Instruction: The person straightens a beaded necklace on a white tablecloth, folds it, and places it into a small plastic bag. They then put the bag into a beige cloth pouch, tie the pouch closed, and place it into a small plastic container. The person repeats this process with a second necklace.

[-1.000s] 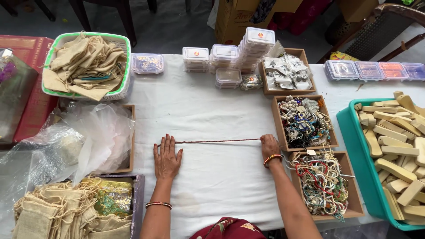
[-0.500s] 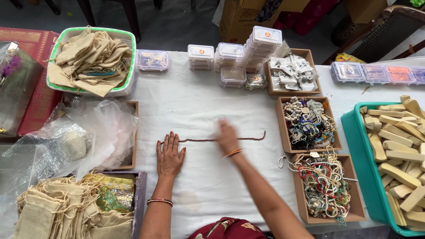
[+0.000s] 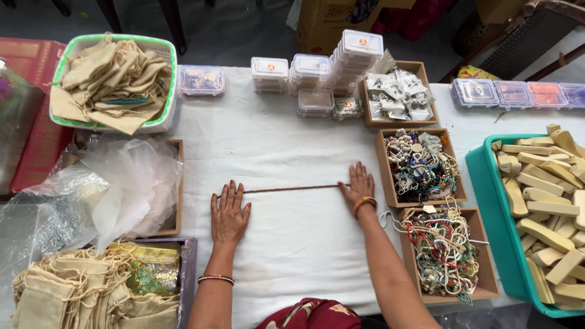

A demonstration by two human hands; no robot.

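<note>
A thin dark-red bead string (image 3: 292,189) lies stretched in a straight line across the white tablecloth (image 3: 286,146). My left hand (image 3: 230,211) rests flat on the cloth with fingers spread, its fingertips at the string's left end. At the string's right end my right hand (image 3: 358,185) presses down flat, fingers apart, covering that end. Each wrist carries a bangle. Neither hand grips anything.
Right of my right hand stand two wooden trays of bead necklaces (image 3: 420,166) (image 3: 443,253) and a teal bin of wooden pieces (image 3: 542,201). Stacked clear boxes (image 3: 341,64) sit at the back. Left: a basket of cloth pouches (image 3: 113,82), plastic bags (image 3: 122,183), jute bags (image 3: 67,289).
My right hand slid left along the string, bending it, then moved back right and pulled it straight again. My left hand stayed pressed on the left end.
</note>
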